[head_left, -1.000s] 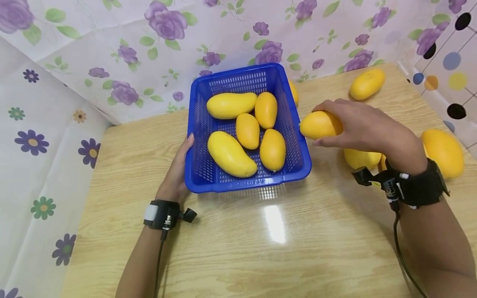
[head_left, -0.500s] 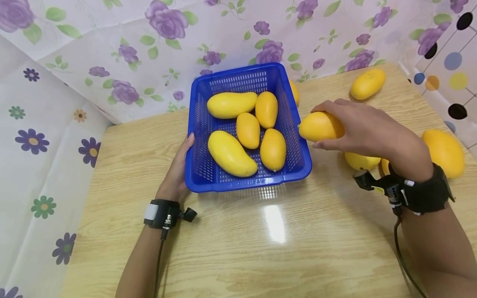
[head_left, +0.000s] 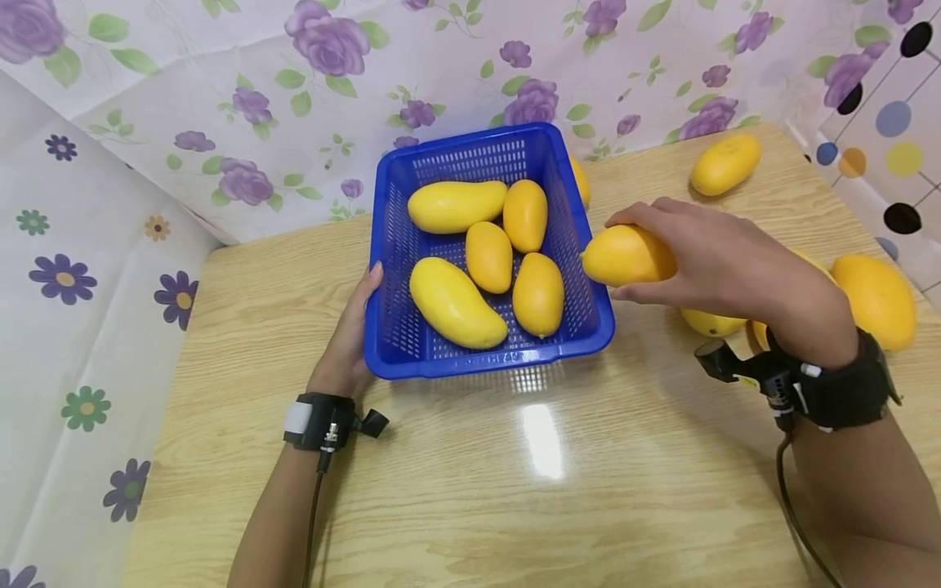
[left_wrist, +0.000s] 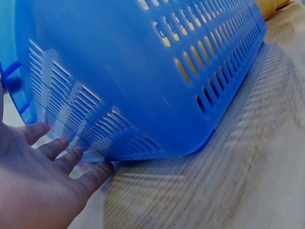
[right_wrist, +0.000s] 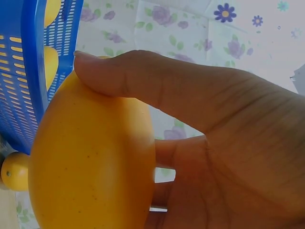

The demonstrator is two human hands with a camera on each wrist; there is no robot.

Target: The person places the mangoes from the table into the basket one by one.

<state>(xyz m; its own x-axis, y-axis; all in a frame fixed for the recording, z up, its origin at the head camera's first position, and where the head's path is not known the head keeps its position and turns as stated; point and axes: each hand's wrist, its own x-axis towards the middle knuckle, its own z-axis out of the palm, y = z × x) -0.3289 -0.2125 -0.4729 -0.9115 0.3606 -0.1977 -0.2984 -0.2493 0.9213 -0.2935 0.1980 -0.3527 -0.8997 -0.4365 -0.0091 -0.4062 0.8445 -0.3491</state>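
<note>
A blue plastic basket [head_left: 485, 367] with slotted walls stands on the table, holding several yellow and orange-yellow mangoes. My left hand [head_left: 349, 335] is at its left side, thumb at the rim. In the left wrist view, the fairly straight fingers of that hand [left_wrist: 52, 176] touch the outer wall [left_wrist: 124, 86] low down. My right hand [head_left: 724, 257] grips an orange-yellow mango [head_left: 628, 255] just beyond the basket's right rim, its stem end toward the basket. The right wrist view shows the thumb laid across this mango [right_wrist: 95, 152], with the other fingers partly hidden behind it.
More mangoes lie on the wooden table [head_left: 470, 506]: one at the back right [head_left: 726, 165], a large one at the right [head_left: 875, 302], others partly under my right arm. Another mango [head_left: 580, 181] peeks out behind the basket. Flowered sheets [head_left: 294, 122] hang along the back and left.
My right hand has moved slightly left with the mango, bringing its tip over the basket's right rim in the head view. My left hand and the basket have stayed nearly still.
</note>
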